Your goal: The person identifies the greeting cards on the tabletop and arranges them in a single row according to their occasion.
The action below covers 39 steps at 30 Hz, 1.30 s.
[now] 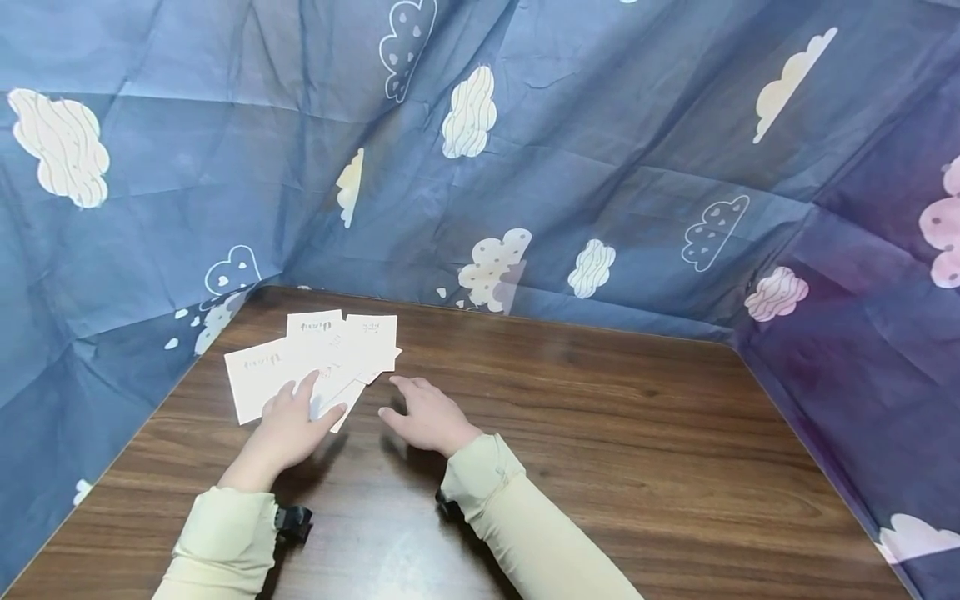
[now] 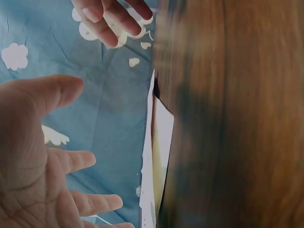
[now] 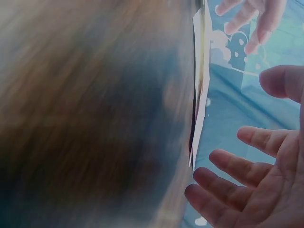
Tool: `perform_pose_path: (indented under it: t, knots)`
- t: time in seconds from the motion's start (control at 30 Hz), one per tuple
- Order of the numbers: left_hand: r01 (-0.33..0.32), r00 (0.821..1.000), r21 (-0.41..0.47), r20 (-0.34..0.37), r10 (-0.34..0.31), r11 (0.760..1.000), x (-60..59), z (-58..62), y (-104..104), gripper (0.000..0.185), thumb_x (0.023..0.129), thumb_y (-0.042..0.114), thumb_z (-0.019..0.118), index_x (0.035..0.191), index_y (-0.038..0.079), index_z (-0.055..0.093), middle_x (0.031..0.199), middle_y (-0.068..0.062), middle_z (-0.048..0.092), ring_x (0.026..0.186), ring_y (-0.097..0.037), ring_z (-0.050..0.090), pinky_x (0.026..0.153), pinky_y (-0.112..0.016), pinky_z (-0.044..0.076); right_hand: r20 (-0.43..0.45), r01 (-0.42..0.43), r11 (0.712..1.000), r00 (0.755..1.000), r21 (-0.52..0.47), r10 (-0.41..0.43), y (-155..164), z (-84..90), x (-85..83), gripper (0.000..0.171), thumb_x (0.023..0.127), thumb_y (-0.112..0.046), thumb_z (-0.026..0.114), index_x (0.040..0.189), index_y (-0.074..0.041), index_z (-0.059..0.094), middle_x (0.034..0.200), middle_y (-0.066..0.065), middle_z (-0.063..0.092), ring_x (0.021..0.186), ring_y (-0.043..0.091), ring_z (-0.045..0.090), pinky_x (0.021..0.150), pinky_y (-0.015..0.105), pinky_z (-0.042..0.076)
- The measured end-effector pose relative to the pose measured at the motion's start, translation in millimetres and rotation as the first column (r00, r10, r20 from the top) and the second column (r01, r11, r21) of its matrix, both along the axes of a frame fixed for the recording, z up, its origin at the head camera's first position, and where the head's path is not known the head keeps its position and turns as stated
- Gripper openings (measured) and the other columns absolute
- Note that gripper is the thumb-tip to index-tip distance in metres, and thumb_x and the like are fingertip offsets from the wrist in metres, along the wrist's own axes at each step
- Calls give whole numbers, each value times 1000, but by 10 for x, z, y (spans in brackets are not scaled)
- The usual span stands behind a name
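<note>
Several white cards [image 1: 315,358] with dark handwriting lie in a loose overlapping spread at the back left of a brown wooden table [image 1: 600,433]. My left hand [image 1: 292,417] is over the near edge of the spread, fingers straight. In the left wrist view its palm [image 2: 28,156] is spread open, with a gap between it and the cards [image 2: 159,152]. My right hand [image 1: 420,412] is open just to the right of the cards, holding nothing. In the right wrist view its fingers [image 3: 237,175] are spread beside the card edges [image 3: 202,85].
A blue cloth with cloud prints [image 1: 570,150] hangs around the table at the back and on both sides. Black camera mounts sit on both wrists [image 1: 292,523]. Bare wood stretches to the right of the hands.
</note>
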<state>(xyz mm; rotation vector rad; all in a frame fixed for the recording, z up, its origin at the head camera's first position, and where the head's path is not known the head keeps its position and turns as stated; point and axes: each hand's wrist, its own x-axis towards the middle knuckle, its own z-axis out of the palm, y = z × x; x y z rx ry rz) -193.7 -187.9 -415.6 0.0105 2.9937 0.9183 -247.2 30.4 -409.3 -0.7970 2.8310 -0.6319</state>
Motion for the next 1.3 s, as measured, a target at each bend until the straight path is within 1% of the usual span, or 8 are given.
perform_pose_path:
  t: [0.23, 0.47, 0.57, 0.7, 0.93, 1.0, 1.13, 1.3]
  knots:
    - [-82, 996, 40, 39, 81, 996, -31, 40, -196, 78, 105, 40, 51, 154, -14, 21, 151, -49, 20, 138, -67, 23, 108, -75, 26, 38, 0, 998, 999, -66, 2, -184, -15, -132, 56, 102, -32, 56, 149, -3, 51, 144, 17, 56, 136, 29, 50, 111, 38, 41]
    - [-116, 993, 82, 29, 114, 990, -72, 26, -357, 78, 104, 35, 51, 153, -17, 19, 148, -50, 23, 136, -65, 28, 109, -70, 31, 64, 13, 995, 998, -98, -7, -323, -48, -242, 52, 102, -28, 56, 144, 2, 54, 141, 17, 60, 137, 30, 50, 112, 36, 39]
    - [-140, 990, 117, 43, 136, 983, -80, 43, -402, 77, 104, 33, 50, 153, -17, 17, 149, -50, 21, 137, -64, 27, 111, -69, 30, 54, 2, 993, 999, -119, 4, -404, -81, -286, 48, 101, -27, 57, 140, 1, 59, 134, 15, 64, 131, 29, 55, 108, 35, 43]
    - [-197, 979, 168, 79, 186, 966, -93, 82, -447, 76, 104, 32, 48, 154, -16, 15, 151, -48, 19, 139, -64, 25, 112, -69, 26, 30, -1, 990, 1000, -142, 5, -504, -126, -353, 45, 97, -25, 58, 133, 1, 64, 124, 15, 68, 121, 27, 59, 102, 32, 45]
    - [-294, 949, 208, 177, 259, 933, -121, 85, -467, 74, 105, 35, 41, 158, -8, 12, 155, -42, 19, 143, -60, 20, 108, -79, 11, 60, 45, 991, 998, -127, -37, -617, -140, -431, 50, 96, -24, 57, 137, 3, 61, 129, 18, 65, 120, 28, 58, 104, 33, 45]
    - [-304, 945, 211, 189, 267, 929, -120, 71, -474, 74, 105, 35, 41, 158, -7, 12, 156, -42, 18, 144, -59, 20, 106, -81, 8, 68, 43, 991, 997, -124, -35, -654, -132, -445, 51, 95, -23, 57, 138, 4, 60, 129, 19, 65, 116, 28, 60, 102, 34, 46]
    - [-290, 949, 213, 192, 251, 933, -137, 39, -472, 74, 105, 35, 41, 158, -7, 13, 157, -41, 18, 145, -58, 18, 106, -82, 5, 80, 29, 993, 997, -116, -20, -709, -133, -480, 54, 93, -22, 58, 139, 4, 59, 130, 19, 66, 111, 26, 62, 100, 32, 47]
    - [-269, 957, 231, 172, 233, 935, -164, 41, -481, 73, 105, 34, 43, 158, -7, 13, 156, -42, 18, 146, -59, 17, 107, -82, 5, 131, 31, 993, 991, -112, -16, -777, -105, -483, 55, 96, -23, 58, 144, 3, 55, 137, 19, 63, 124, 27, 60, 106, 34, 46]
